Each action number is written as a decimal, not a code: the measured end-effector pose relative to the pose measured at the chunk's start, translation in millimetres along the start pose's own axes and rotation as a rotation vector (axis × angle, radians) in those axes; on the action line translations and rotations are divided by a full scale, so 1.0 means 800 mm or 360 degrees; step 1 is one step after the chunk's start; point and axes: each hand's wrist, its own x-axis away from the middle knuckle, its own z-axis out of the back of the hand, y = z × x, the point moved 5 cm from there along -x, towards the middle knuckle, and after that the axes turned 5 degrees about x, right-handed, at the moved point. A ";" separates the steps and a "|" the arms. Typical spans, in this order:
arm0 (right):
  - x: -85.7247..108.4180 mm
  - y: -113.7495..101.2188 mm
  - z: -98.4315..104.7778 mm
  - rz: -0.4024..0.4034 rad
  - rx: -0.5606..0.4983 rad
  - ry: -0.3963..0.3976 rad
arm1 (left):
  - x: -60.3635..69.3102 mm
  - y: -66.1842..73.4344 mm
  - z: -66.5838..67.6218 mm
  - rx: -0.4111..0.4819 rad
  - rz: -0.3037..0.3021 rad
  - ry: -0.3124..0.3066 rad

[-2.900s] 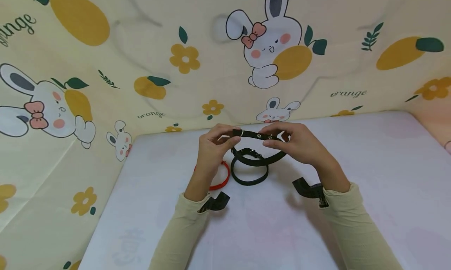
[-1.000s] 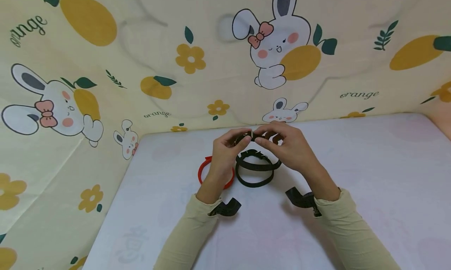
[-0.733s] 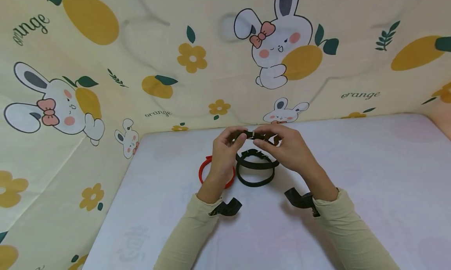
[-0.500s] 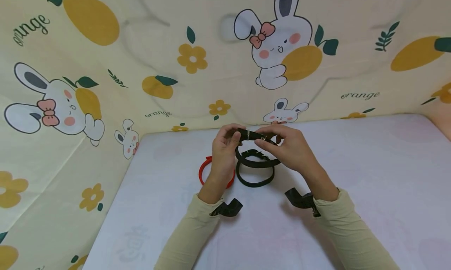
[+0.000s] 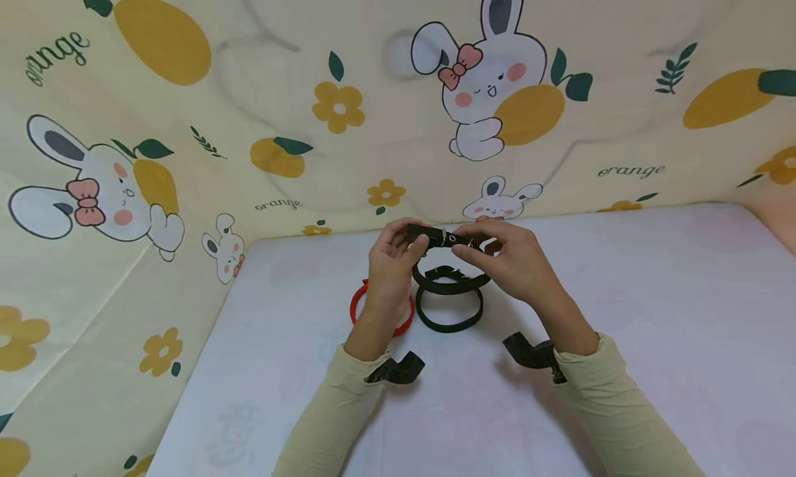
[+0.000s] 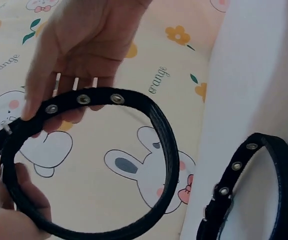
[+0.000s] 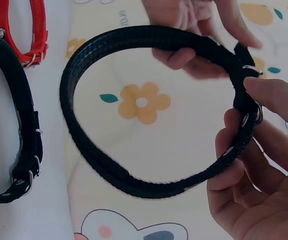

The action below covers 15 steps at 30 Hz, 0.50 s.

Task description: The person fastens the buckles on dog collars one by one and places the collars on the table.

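Observation:
A black pet collar with metal eyelets and a buckle is held up in a ring over the table. My left hand pinches its strap end between thumb and fingers, left of the metal buckle. On the other side my right hand grips the band by the eyelets. In the left wrist view, several eyelets show on the collar beside my right hand. The right wrist view has my right thumb on the collar near the buckle, with my left hand behind the band.
A second black collar, buckled in a loop, lies on the white table just below the held one. Left of it is a red collar, partly hidden by my left wrist. A patterned cloth hangs behind the table.
My hands have come closer together along the collar's strap. Its end now sticks out leftward past the buckle above my left thumb. The collars on the table stay put.

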 end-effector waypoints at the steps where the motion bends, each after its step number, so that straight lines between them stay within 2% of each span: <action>1: 0.000 -0.001 0.000 0.0004 0.0006 -0.0002 | 0.000 -0.001 -0.001 -0.0047 0.0017 -0.0002; 4: 0.001 -0.003 -0.002 0.0013 0.0012 -0.0032 | 0.001 -0.003 -0.002 -0.0161 0.0049 0.0016; 6: 0.001 -0.004 -0.004 0.0022 0.0025 -0.0059 | 0.001 -0.002 -0.003 -0.0199 0.0037 0.0038; 10: 0.001 -0.006 -0.008 0.0064 0.0042 -0.0082 | 0.003 0.000 -0.003 -0.0216 0.0027 0.0062; 15: 0.002 -0.007 -0.006 0.0103 0.0081 -0.0007 | 0.005 0.000 -0.004 -0.0146 0.0020 0.0071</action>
